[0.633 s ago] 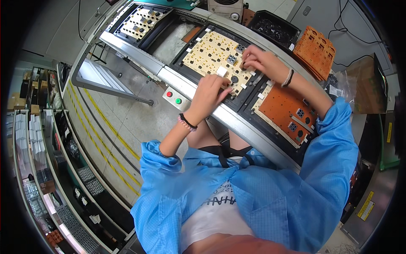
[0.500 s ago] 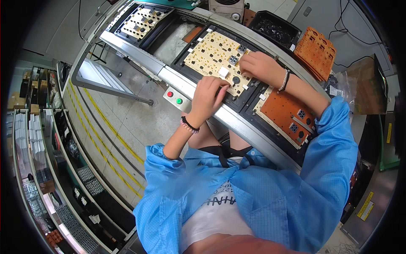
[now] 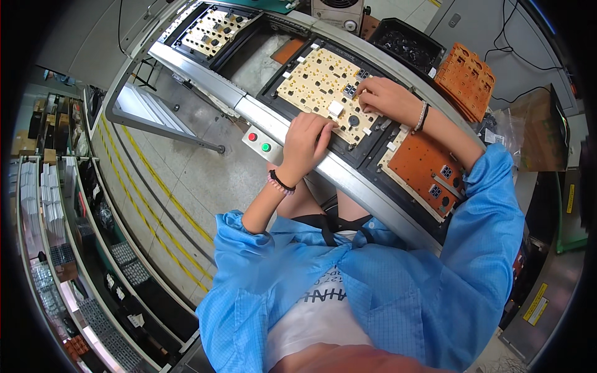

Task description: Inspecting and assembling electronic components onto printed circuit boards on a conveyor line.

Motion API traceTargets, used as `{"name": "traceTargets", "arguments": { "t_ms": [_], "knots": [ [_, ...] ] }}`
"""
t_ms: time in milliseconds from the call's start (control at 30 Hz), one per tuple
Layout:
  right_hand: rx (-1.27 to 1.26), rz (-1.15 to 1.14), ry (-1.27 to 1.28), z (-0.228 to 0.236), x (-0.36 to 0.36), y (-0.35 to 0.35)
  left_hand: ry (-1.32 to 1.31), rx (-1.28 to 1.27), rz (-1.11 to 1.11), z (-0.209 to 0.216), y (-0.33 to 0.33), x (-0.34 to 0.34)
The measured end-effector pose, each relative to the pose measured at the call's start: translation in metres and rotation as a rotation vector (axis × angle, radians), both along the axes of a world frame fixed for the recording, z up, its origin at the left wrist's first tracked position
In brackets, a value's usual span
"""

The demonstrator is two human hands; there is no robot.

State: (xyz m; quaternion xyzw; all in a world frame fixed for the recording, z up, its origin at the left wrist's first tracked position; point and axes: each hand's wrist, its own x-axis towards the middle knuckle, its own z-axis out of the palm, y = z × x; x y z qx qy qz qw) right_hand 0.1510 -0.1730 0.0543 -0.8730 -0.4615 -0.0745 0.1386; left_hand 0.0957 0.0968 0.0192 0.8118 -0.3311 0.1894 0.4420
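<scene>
A cream circuit board point(image 3: 314, 78) with many small yellow and black parts lies in a black frame point(image 3: 268, 93) on the rail line before me. A white square block point(image 3: 336, 109) and a round black part point(image 3: 354, 120) stand on its near right portion. At the board's near edge is my left hand point(image 3: 306, 138), fingers curled down and thumb alongside; their tips are hidden. My right hand point(image 3: 388, 101) reaches over the board's right side, fingers bent together beside a dark display part point(image 3: 350, 91). Whatever either hand may pinch is too small or covered.
To the right, an orange-brown board point(image 3: 420, 161) sits in another frame. A further cream board point(image 3: 211, 31) lies far left. Beyond the rail are a black bin point(image 3: 404, 43) of small parts and stacked orange panels point(image 3: 466, 78). A button box point(image 3: 260, 142) hangs on the near rail.
The view has shifted slightly, so boards and rail appear a little further right. My right hand's fingers have shifted a little over the board; my left thumb lies closer to its fingers.
</scene>
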Motion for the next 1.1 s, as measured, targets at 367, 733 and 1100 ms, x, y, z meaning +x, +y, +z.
{"name": "traceTargets", "arguments": {
  "t_ms": [367,733,1100],
  "knots": [
    [0.23,-0.117,0.259,0.018,-0.007,-0.002,0.019,0.053,-0.034,0.002,0.01,0.008],
    [-0.068,-0.331,0.174,0.021,-0.028,-0.057,-0.097,0.645,-0.02,0.008,0.008,0.151],
    [-0.373,-0.406,-0.074,0.006,-0.043,-0.047,-0.034,0.815,-0.048,0.007,-0.006,0.183]
  ]
}}
